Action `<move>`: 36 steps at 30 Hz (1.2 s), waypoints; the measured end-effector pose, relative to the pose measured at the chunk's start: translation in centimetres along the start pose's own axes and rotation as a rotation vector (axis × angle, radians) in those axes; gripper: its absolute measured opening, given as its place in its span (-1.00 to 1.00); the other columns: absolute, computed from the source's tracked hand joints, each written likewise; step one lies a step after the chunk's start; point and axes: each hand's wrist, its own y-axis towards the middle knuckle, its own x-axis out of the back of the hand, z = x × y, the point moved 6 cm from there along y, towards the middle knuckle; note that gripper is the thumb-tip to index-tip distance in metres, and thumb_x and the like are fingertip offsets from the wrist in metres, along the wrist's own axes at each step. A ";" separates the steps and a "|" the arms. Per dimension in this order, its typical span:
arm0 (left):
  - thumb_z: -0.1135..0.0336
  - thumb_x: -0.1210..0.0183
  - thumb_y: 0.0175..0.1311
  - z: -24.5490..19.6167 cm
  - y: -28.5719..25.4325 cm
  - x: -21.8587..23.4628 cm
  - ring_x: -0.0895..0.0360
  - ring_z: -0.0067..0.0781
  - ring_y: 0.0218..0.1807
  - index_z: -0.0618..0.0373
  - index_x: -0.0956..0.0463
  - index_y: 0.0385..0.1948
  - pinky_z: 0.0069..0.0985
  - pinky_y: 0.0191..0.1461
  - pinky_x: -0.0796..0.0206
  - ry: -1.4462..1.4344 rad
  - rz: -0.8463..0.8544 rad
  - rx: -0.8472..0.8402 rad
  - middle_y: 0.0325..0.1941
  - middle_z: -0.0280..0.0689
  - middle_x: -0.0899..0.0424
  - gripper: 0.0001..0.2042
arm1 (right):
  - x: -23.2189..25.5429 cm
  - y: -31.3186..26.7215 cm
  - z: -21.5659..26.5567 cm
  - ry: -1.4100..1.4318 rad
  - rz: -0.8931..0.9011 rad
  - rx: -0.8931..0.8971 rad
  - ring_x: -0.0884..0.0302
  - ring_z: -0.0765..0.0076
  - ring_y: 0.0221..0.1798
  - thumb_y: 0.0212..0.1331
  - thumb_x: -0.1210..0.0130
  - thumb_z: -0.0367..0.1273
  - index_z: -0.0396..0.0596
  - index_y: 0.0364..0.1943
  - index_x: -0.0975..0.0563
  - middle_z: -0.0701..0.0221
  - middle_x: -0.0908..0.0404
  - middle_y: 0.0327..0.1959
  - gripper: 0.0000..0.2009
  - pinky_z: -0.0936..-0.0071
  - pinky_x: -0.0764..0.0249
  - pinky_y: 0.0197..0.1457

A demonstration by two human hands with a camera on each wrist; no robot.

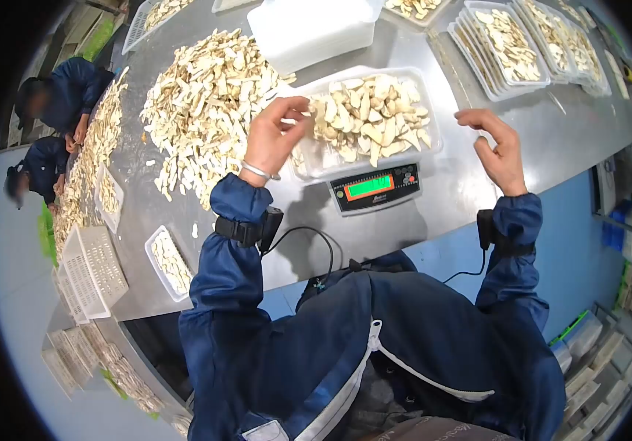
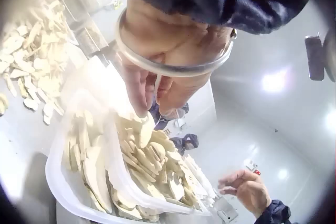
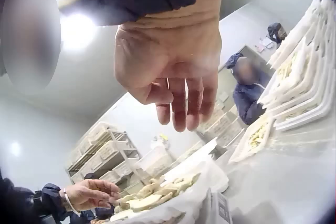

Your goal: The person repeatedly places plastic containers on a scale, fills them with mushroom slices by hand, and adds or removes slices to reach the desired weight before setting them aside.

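A clear plastic tray heaped with pale slices, which look like sliced mushroom, sits on a digital scale with a lit green display. At the tray's left edge, my left hand has bent fingers, with thumb and fingertips apart. In the left wrist view, the left hand hangs just over the slices, a silver bangle round its wrist. My right hand is off the tray's right side, above the table. Its fingers are loosely bent, and the right wrist view shows the right hand holding nothing.
A big slice pile covers the steel table's left part. Stacked white trays stand behind the scale; filled trays lean together at the back right. A small filled tray lies front left. Two people work along the left edge.
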 end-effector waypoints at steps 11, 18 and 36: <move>0.57 -0.11 0.17 3.0 -6.3 5.0 -0.43 -0.74 -0.41 0.24 -0.54 -0.32 -0.76 -0.30 -0.27 -0.207 -0.291 0.141 -0.44 -0.45 -0.54 -0.91 | -1.2 -5.6 -1.9 0.040 -0.230 -0.205 -0.50 0.54 -0.40 -0.02 0.10 -0.60 -0.24 -0.40 -0.54 0.41 -0.56 -0.50 -0.83 0.61 -0.41 -0.24; 0.51 -0.19 0.13 1.8 -6.6 2.8 -0.42 -0.72 -0.39 0.17 -0.54 -0.22 -0.71 -0.28 -0.30 -0.121 -0.284 0.043 -0.38 -0.46 -0.57 -0.83 | -1.9 -4.8 -1.0 0.039 -0.243 -0.172 -0.43 0.59 -0.46 0.00 0.06 -0.57 -0.23 -0.44 -0.53 0.43 -0.54 -0.53 -0.88 0.64 -0.36 -0.32; 0.41 -0.25 0.04 -3.3 -1.2 -5.9 -0.47 -0.18 -0.01 0.02 -0.56 -0.08 -0.36 0.01 -0.38 0.700 -0.145 -0.361 -0.03 -0.19 -0.54 -0.67 | 0.2 -6.7 -2.6 0.024 -0.265 -0.228 -0.41 0.54 -0.48 -0.01 0.07 -0.59 -0.24 -0.43 -0.53 0.39 -0.54 -0.50 -0.87 0.59 -0.36 -0.33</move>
